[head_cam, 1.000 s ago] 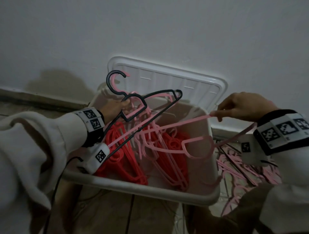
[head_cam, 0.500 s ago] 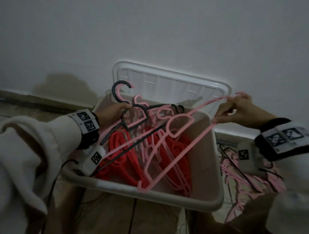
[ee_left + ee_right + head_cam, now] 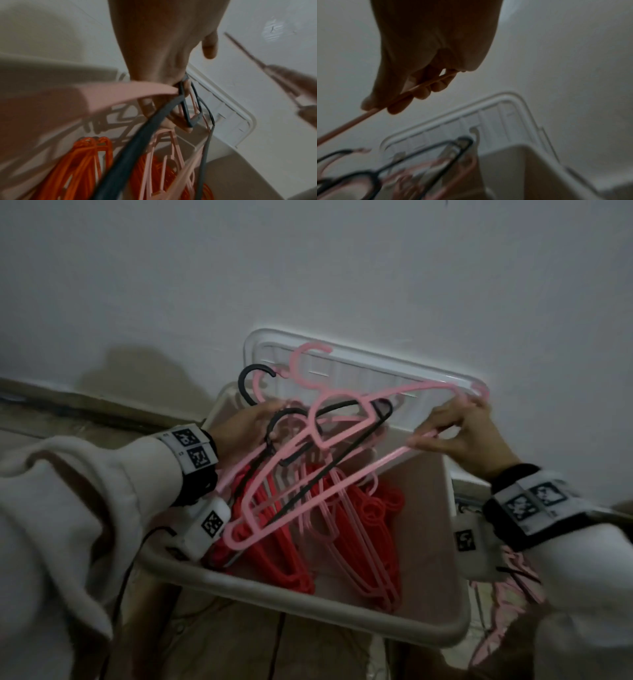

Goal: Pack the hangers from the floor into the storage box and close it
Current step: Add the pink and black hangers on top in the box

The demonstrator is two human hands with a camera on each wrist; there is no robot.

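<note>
The storage box (image 3: 342,587) stands open on the floor against the wall, its beige rim toward the viewer, and its clear lid (image 3: 363,371) leans upright on the wall at the box's 12 o'clock side. Inside lies a heap of red hangers (image 3: 274,546) toward the 8 o'clock corner and centre, with pale pink ones (image 3: 363,556) tangled among them; they overlap too much to count. Above the box, the left hand (image 3: 246,428) has its fingers curled round the necks of a small bunch: one black hanger (image 3: 329,470) and at least two pink hangers, the exact number unclear. The right hand (image 3: 459,429) at 2 o'clock pinches the shoulder end of one large pink hanger (image 3: 308,491), thumb and fingertips (image 3: 419,93) closed on its thin bar, so that it slants across the box opening. More pink hangers (image 3: 507,594) lie on the floor at 4 o'clock, just outside the box, partly hidden by the right sleeve.
</note>
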